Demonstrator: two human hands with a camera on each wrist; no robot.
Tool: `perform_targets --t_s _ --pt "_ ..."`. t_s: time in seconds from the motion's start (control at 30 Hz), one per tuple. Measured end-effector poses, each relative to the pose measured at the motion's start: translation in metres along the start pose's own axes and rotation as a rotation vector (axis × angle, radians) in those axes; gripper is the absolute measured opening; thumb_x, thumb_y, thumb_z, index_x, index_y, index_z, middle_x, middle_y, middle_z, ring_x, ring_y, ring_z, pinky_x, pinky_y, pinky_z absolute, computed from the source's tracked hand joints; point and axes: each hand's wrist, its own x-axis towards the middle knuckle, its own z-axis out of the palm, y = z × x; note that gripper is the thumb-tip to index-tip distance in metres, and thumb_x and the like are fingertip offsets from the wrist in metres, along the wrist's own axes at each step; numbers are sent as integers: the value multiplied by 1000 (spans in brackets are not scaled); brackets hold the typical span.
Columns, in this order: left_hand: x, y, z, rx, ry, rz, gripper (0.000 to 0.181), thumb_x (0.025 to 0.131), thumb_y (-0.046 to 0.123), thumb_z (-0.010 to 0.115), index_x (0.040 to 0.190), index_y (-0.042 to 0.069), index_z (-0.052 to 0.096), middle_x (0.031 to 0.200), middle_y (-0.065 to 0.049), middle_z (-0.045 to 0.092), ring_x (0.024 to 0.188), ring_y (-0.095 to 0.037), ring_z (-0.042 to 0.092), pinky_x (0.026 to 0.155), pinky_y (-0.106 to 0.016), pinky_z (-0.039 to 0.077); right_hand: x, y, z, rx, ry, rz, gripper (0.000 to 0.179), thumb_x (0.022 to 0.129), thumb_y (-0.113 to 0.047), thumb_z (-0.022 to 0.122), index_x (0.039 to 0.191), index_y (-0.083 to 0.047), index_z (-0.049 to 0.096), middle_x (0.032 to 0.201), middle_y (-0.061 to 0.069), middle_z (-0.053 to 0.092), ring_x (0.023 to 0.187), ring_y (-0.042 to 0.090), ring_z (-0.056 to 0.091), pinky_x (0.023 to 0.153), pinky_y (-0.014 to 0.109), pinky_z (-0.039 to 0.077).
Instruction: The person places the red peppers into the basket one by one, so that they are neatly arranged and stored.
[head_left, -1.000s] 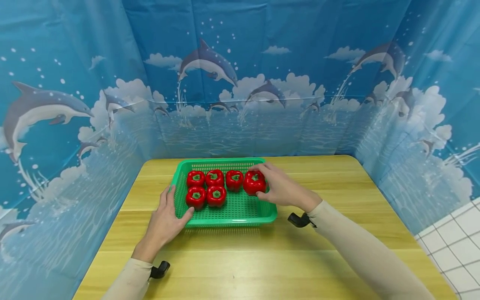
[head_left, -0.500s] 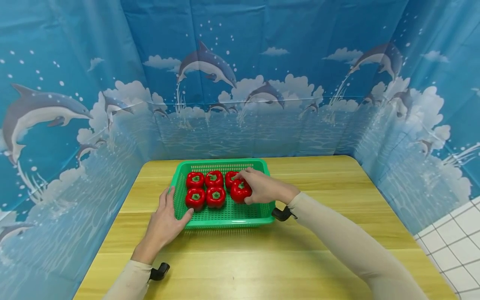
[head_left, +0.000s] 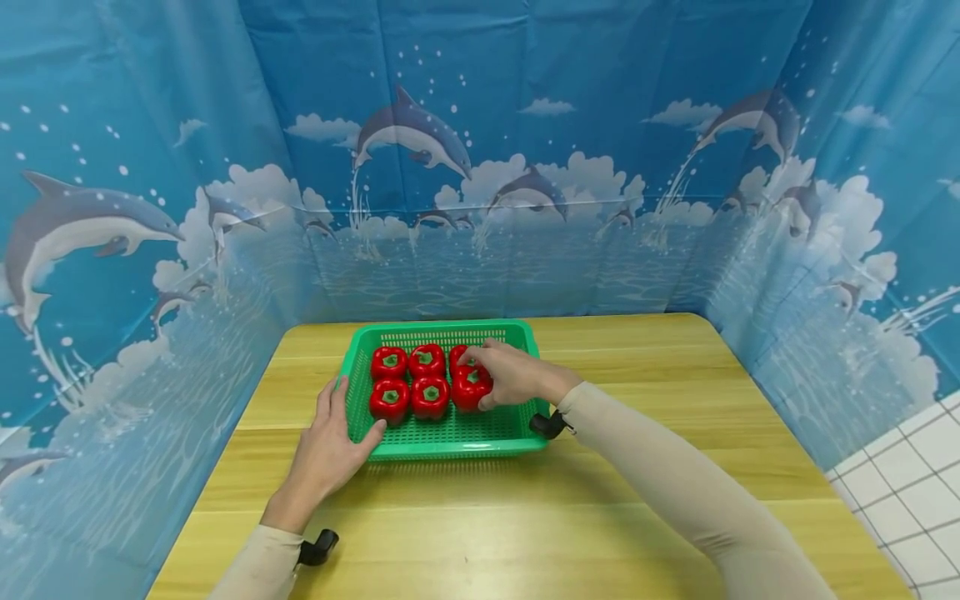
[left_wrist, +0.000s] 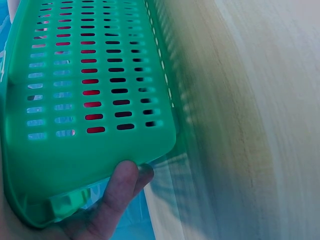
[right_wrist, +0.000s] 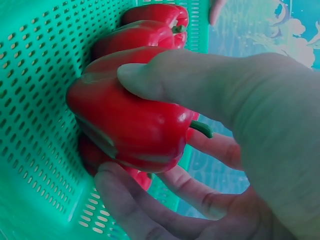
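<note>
A green plastic basket (head_left: 459, 451) sits on the table with several red bell peppers (head_left: 389, 402) standing stem-up in rows inside it. My left hand (head_left: 324, 446) grips the basket's left end, thumb at the near corner; the left wrist view shows fingertips (left_wrist: 124, 175) against its outer wall. Over the basket's middle, my right hand (head_left: 514, 373) holds a bell pepper (right_wrist: 135, 112) between thumb and fingers. This pepper stands beside the front row, partly covering another pepper (head_left: 458, 355) behind it. Whether it touches the basket floor, I cannot tell.
The wooden table (head_left: 465, 533) extends around the basket. A blue dolphin-print curtain (head_left: 465, 250) hangs along the back and sides. White tiles (head_left: 900, 475) show at the lower right. A black wrist mount (head_left: 550, 424) on the right arm is close to the basket's right rim.
My right hand has carried its bell pepper left and toward me, from the back right of the basket to the end of the front row. The left hand stays on the rim.
</note>
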Motion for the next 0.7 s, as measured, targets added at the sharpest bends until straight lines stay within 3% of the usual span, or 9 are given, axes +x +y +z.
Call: perform_targets --t_s 0.17,0.7 --pt "-1 1 0 0 -6 -1 108 114 62 63 185 -3 15 191 -29 18 124 -57 76 103 -79 59 0 2 2 1 -3 7 75 100 -21 96 166 -13 60 158 17 63 139 34 63 115 53 61" --pt "0 0 0 -5 -5 -4 108 113 61 65 185 -2 15 191 -28 18 112 -56 78 97 -74 63 10 5 10 0 -13 23 80 97 -24 99 166 -13 61 155 14 67 141 34 60 118 54 59"
